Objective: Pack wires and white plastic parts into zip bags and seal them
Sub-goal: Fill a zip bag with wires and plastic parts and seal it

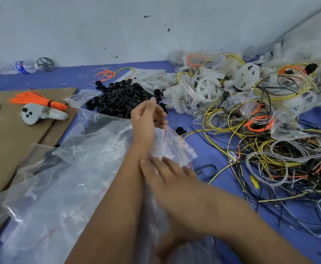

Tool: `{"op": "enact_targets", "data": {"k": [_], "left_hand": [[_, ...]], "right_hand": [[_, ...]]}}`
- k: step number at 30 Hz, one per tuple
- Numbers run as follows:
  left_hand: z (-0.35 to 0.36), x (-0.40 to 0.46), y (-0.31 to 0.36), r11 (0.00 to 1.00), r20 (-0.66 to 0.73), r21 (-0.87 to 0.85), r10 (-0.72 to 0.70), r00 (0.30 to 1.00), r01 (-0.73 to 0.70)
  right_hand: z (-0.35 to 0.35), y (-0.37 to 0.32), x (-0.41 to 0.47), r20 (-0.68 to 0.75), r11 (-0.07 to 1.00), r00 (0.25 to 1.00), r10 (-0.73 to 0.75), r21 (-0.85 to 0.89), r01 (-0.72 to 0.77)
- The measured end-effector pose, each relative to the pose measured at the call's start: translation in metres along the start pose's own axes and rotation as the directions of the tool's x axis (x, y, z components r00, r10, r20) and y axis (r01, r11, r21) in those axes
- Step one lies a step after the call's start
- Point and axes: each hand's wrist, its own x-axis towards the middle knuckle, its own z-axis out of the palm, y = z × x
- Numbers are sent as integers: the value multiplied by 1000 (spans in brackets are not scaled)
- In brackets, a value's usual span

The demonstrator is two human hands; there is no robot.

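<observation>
On blue cloth, left hand (148, 119) fingers pinching crinkly clear zip bag (172, 144), right hand (167, 174) flat on it.

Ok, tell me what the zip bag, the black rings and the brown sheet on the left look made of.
Zip bag: thin clear plastic film, glossy, creased, with a red zip line.
Black rings: matte black, likely rubber or moulded plastic; the look leaves it open.
Brown sheet: flat, dull brown, probably cardboard.
</observation>
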Motion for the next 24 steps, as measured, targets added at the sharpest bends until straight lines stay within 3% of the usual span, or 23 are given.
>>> {"op": "enact_targets", "data": {"k": [9,11,13,15,17,21,24], "left_hand": [[-9,29,20,993,-78,-110,-58,995,49],[-3,27,22,997,-88,-47,-62,994,58],[-3,22,19,988,-136,153,14,991,7],[-8,19,14,886,-144,457,156,977,-74],[-15,20,10,728,-62,678,197,978,-104],[-23,23,8,393,124,912,2,992,-115],[-25,21,9,341,149,933,-71,986,-116]], "right_hand": [[3,48,52,-96,987,988,-119,94,128],[-2,57,61,-119,974,982,-149,154,167],[-4,66,64,-209,946,965,-160,248,211],[-3,71,64,-284,921,951,-125,324,218],[-2,73,65,-334,914,940,-77,353,200],[-8,71,65,-503,984,861,78,179,16],[-14,66,59,-572,991,810,131,57,-120]]}}
